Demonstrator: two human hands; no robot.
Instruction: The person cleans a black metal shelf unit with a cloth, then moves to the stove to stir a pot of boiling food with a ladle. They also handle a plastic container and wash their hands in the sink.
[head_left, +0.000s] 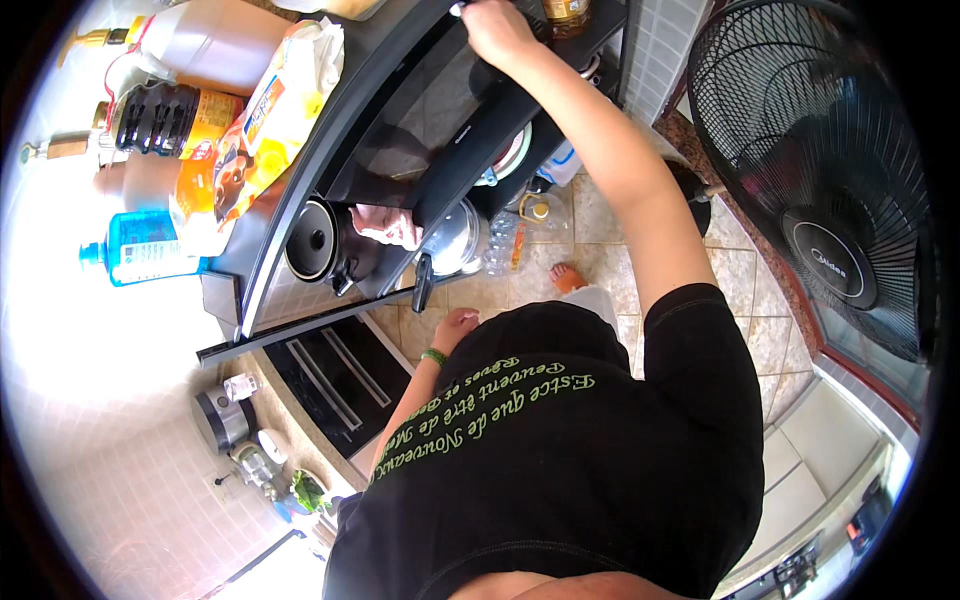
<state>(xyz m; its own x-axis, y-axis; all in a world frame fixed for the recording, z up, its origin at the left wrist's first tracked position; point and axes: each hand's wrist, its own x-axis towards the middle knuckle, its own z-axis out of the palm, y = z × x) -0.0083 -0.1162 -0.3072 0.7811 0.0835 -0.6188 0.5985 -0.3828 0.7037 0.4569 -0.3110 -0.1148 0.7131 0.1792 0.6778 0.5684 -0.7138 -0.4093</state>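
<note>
My right hand (499, 34) is at the top edge of the view, with my arm stretched along the black shelf rack. Its fingers are at the far end of a black microwave oven (405, 142), beside a small whitish thing; whether they grip it is unclear. My left hand (456, 328) hangs low beside my black T-shirt (555, 450), fingers partly curled, a green bracelet at the wrist. Nearest to it are a steel pot with a black handle (454, 236) and a pink cloth (390, 225). A dark lidded pot (313, 240) stands on the rack.
Atop the rack stand a large plastic jug (217, 41), a dark sauce bottle (161, 116), orange food packaging (259, 142) and a blue bottle (150, 247). Plastic bottles (506, 244) are on the tiled floor. A black fan (829, 259) stands at right, a drawer-fronted black appliance (341, 379) at lower left.
</note>
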